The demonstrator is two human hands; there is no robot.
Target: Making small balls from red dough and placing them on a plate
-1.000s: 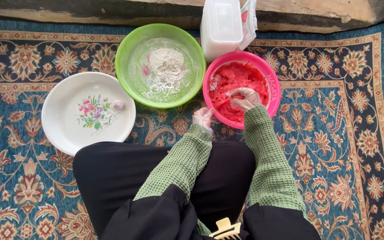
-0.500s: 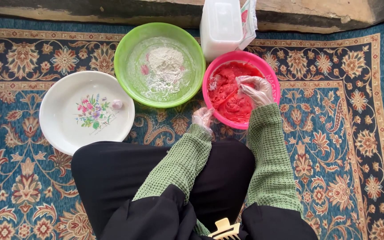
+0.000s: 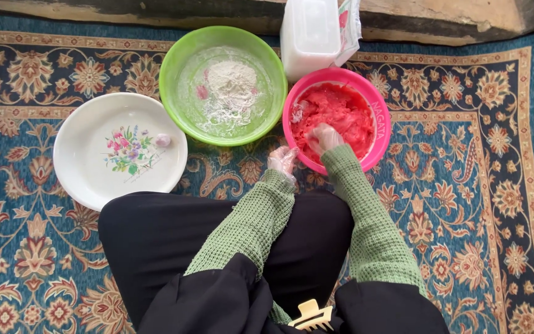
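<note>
Hands at 2 positions: our right hand presses curled fingers into red dough in the pink bowl; our left hand, fingers loosely together, steadies the rim.

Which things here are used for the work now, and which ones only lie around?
In use:
right hand
red mixture
pink bowl
left hand

Lying about:
green bowl with flour
white floral plate
white plastic container
patterned carpet

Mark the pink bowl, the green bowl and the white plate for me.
pink bowl [image 3: 383, 131], head view, on its right rim.
green bowl [image 3: 174, 80], head view, on its left inner wall.
white plate [image 3: 88, 164], head view, on a bare part left of the flower print.
</note>
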